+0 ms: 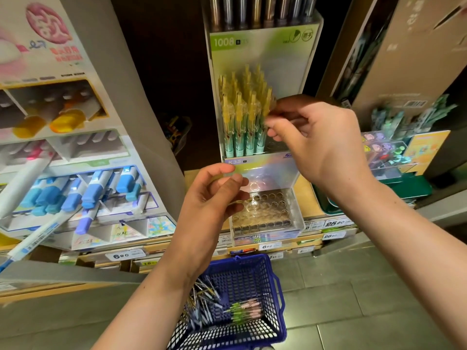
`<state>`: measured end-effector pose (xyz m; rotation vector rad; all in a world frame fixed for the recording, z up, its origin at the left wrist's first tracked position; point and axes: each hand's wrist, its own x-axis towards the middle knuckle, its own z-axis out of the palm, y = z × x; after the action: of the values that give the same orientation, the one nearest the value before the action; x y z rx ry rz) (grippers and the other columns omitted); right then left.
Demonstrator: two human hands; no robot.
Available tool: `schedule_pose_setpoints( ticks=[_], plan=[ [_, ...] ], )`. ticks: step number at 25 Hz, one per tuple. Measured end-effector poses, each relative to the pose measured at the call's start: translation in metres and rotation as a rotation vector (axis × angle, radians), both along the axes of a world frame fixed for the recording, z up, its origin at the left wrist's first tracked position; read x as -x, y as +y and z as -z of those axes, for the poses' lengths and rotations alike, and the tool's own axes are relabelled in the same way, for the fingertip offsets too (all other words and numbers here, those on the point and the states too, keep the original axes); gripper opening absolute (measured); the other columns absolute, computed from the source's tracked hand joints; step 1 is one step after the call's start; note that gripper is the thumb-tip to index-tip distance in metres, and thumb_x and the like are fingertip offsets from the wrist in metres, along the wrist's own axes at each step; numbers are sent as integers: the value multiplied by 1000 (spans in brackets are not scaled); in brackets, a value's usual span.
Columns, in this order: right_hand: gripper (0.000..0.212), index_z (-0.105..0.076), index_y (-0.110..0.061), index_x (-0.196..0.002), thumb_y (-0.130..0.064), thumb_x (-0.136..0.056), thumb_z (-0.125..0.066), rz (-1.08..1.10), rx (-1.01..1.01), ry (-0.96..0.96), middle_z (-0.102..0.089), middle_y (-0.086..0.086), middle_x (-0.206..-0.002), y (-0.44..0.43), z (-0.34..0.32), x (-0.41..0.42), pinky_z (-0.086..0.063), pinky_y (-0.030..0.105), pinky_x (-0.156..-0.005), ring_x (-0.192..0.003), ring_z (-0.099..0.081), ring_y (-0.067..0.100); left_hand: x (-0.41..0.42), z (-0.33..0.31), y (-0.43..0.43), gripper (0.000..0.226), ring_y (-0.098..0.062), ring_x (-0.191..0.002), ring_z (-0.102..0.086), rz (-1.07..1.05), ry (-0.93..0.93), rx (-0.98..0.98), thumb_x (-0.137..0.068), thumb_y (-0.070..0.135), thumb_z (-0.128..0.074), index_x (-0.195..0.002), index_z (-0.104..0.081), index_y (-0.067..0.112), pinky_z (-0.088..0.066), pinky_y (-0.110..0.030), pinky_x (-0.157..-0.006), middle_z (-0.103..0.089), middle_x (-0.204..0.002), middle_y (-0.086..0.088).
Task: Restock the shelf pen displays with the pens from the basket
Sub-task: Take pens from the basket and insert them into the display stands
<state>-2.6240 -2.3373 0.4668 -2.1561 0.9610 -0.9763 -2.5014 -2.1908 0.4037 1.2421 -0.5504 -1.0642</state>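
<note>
1. The right hand (316,137) is raised to the upper rack (262,54). Its thumb and curled fingers close on the top of the end pen (268,101), at the right edge of the standing pens (240,114). Holding it by the top probably lets the tip drop straight into a hole. The pinch itself is blurred.
2. The pens stand upright with their yellow tops up, packed to the left. The rack's right side looks unfilled, which is likely why the hand works there.
3. The left hand (214,190) hovers in front of the lower tray (295,218) with its fingers curled toward the thumb. I cannot tell whether it holds anything.
4. The lower tray shows rows of empty holes, so it probably needs filling next.
5. The basket (275,286) sits on the floor right below the hands, within easy reach, with loose pens (207,304) lying flat inside.
</note>
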Motion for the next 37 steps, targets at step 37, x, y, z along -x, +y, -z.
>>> schedule_pose_setpoints(
  ticks=[37],
  plan=[
    [25, -62, -21, -115, -33, -93, -65, -339, -1132, -119, -74, -2, -98, 196, 229, 74, -56, 27, -77, -86, -69, 14, 40, 193, 172, 15, -17, -73, -64, -196, 194, -344, -105, 29, -48, -107, -59, 19, -48, -29, -69, -71, -85, -3]
  ],
)
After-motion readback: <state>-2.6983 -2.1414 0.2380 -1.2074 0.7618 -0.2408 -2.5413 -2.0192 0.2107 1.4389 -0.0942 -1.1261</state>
